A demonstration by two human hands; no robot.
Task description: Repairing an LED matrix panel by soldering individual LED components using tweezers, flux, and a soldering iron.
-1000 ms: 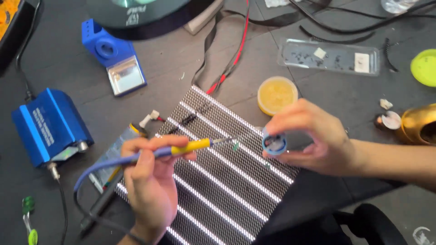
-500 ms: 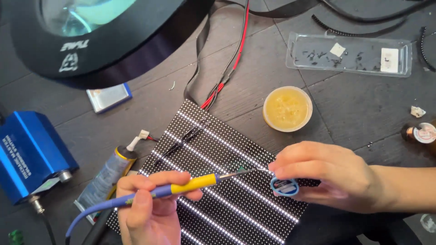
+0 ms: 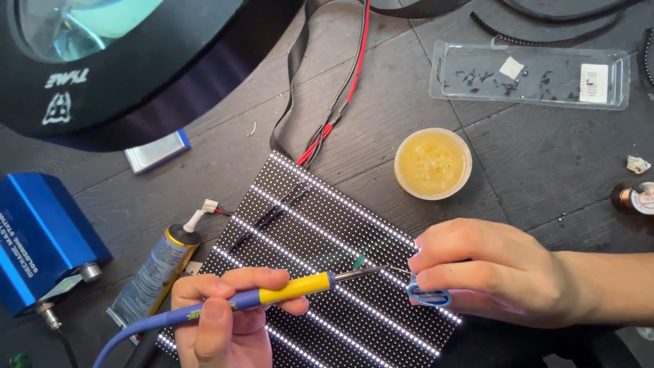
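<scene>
Yellow and blue — that is the handle of the soldering iron (image 3: 272,298), and the left hand (image 3: 225,320) is closed tight around it like a pencil. The thin metal tip points right and comes down on the black panel of tiny lights (image 3: 327,266), which lies flat on the table with rows of its dots glowing white. The right hand (image 3: 490,269) has its fingers pinched together on a small blue spool of solder (image 3: 429,296) and a fine wire from it meets the iron's tip. It looks like the joining step is going on right at that spot. I think the next bit needs both hands very steady, so the hot tip touches only one dot.

The table (image 3: 545,157) is dark grey wood. A little round tub of yellow paste (image 3: 432,162) sits just past the panel, and a clear plastic tray (image 3: 531,73) of tiny parts lies farther back. A blue box (image 3: 41,235) stands at the left, with a tube of glue (image 3: 157,272) beside the panel — and a big black magnifier lamp (image 3: 122,61) hangs over it all.
</scene>
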